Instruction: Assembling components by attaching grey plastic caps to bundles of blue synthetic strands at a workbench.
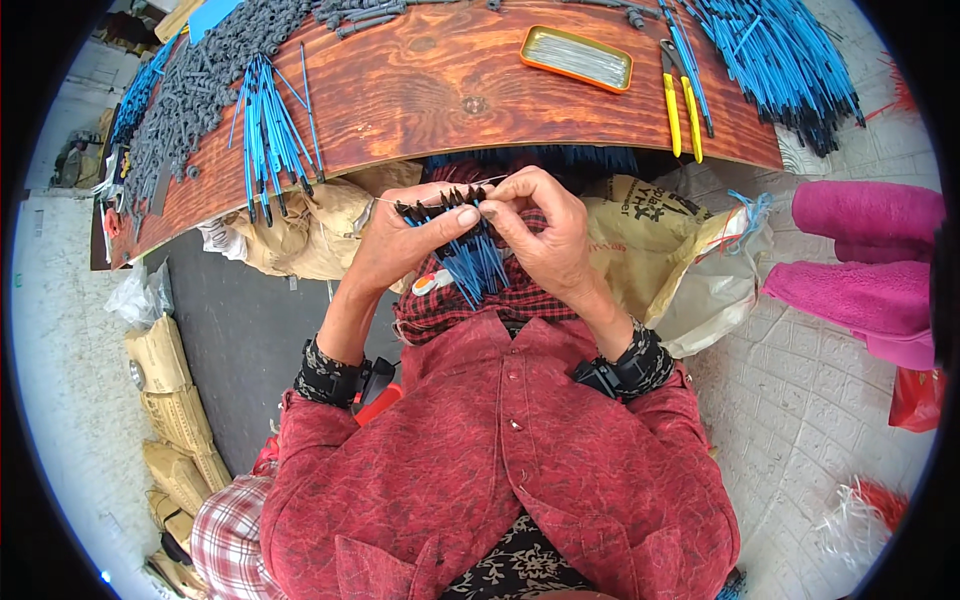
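My left hand (395,240) is closed around a bundle of thin blue sticks with black tips (474,268), held over my lap. The tips point up and away from me, in a row along the thumb and forefinger. A thin metal wire (491,181) runs across by the tips and pokes out on both sides of the bundle. My right hand (552,235) is closed in a pinch at the row's right end, with thumb and forefinger together. Whether it grips a stick tip or the wire is too small to make out.
On the wooden table (430,95) ahead lie a tin (577,81) of thin metal wires, yellow-handled pliers (671,108), blue sticks (265,130), a larger stick pile (775,60) and grey plastic parts (225,85). An orange-and-white tool (432,282) rests on my lap.
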Demonstrator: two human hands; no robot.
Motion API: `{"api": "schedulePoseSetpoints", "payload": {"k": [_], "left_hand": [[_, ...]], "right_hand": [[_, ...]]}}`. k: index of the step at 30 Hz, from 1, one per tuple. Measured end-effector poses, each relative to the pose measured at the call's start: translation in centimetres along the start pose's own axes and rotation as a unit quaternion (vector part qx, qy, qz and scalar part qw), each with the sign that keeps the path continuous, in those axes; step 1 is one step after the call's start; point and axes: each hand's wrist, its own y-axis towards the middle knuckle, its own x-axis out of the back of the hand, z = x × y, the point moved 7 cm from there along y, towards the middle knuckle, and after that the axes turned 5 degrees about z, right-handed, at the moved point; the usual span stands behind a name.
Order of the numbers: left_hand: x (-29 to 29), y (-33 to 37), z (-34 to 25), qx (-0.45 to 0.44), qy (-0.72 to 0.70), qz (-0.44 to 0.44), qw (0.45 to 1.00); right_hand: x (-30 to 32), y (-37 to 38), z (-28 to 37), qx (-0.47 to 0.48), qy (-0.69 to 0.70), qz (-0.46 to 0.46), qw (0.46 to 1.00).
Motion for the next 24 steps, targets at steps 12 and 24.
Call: {"api": "schedulePoseSetpoints", "payload": {"k": [12,24], "left_hand": [[0.3,0.0,-2.4,-0.017,0.037,0.02,0.999],[0.6,-0.1,-2.5,-0.066,0.072,0.0,0.995]], "right_hand": [[-0.9,-0.2,0.2,0.017,0.003,-0.007,1.0],[-2.0,-0.6,-2.3,-0.146,0.148,0.033,0.978]]}}
